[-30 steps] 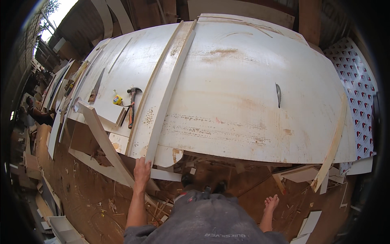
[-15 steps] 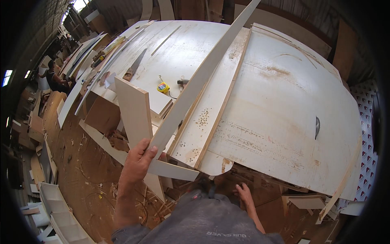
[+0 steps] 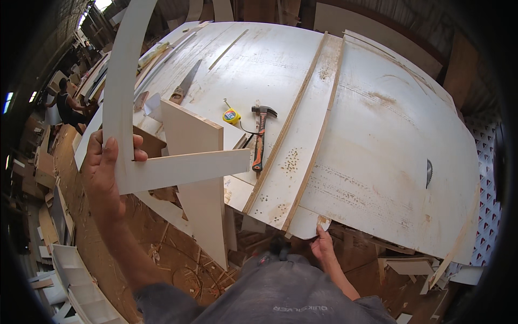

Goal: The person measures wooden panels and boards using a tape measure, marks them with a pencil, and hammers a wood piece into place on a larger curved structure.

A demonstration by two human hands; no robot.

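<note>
My left hand (image 3: 103, 175) is raised at the left, its fingers wrapped round the corner of an L-shaped pale wooden frame piece (image 3: 189, 169). One long arm of the piece rises to the top of the view; the shorter arm points right. My right hand (image 3: 324, 247) pinches the rounded end of a white board (image 3: 303, 222) at the near edge of the big white worktable (image 3: 372, 140), thumb on top. A claw hammer (image 3: 259, 141) with an orange and black handle lies on the table beside a yellow tape measure (image 3: 231, 115), partway out.
A tapering white panel (image 3: 194, 132) stands upright at the table's left end. Further back lie a handsaw (image 3: 189, 81) and a thin strip (image 3: 229, 48). A circular saw blade (image 3: 429, 174) shows at the right. Offcuts litter the brown floor (image 3: 178, 251). Another person (image 3: 69, 105) is far left.
My left hand has swung the L-shaped piece left and up, off the table, uncovering the hammer. My right hand, open before, has moved up and taken hold of the rounded board end.
</note>
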